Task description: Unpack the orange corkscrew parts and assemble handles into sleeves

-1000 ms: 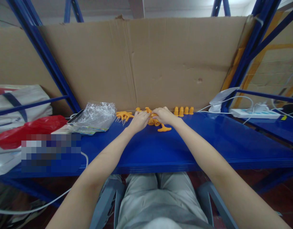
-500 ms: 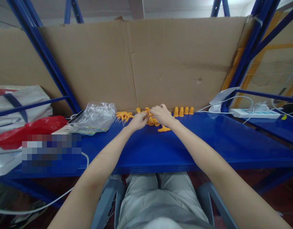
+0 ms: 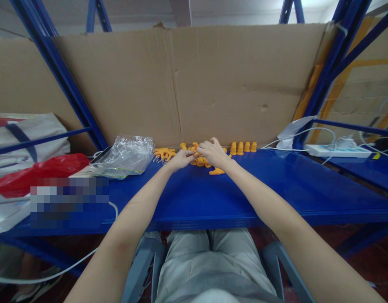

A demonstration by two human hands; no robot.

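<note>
Near the back of the blue shelf, my left hand (image 3: 180,160) and my right hand (image 3: 213,152) almost meet. Fingers of both hands are closed round a small orange plastic piece (image 3: 194,147), most of it hidden by them. Just below lie several orange cup-shaped pieces (image 3: 201,161). An orange handle-like piece (image 3: 216,171) rests under my right wrist. Left of my left hand is a pile of orange handles (image 3: 164,152) with metal spirals, like corkscrews. Several orange cups (image 3: 240,148) stand in a row to the right.
A clear plastic bag (image 3: 127,155) lies on the blue shelf (image 3: 206,202), left of the orange pieces. Red and white bags (image 3: 42,170) fill the far left. A cardboard sheet (image 3: 225,84) stands behind. At right is a white power strip (image 3: 339,150) with cables.
My left hand has shifted slightly left, its fingers still by the orange piece. My right hand has barely moved. The row of cups stands as before.
</note>
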